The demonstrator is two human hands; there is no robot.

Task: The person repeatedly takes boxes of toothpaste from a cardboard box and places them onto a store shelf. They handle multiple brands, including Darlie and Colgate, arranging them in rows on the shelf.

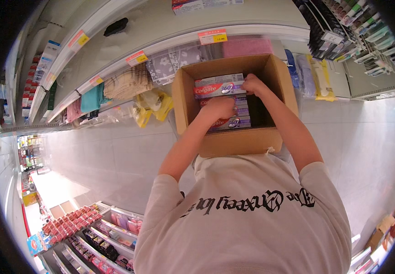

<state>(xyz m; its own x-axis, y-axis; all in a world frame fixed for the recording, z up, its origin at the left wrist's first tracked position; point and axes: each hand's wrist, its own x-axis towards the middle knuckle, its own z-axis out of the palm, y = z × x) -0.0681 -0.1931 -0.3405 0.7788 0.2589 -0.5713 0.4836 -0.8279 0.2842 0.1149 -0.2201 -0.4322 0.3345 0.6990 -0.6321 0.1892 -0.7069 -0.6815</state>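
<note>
An open cardboard box stands before me, with several Colgate toothpaste cartons in its left part. My left hand is over the middle cartons, its fingers curled and partly hidden; whether it grips one I cannot tell. At the right end of an upper toothpaste carton is my right hand, with its fingers against that end. A paler carton lies just beyond it. Nearer to me, another toothpaste carton lies along the box's near wall.
Beyond the box run store shelves with price tags, folded towels and a toothpaste carton on an upper level. Yellow-and-clear packaging hangs out left of the box. Packaged goods hang from hooks at the upper right.
</note>
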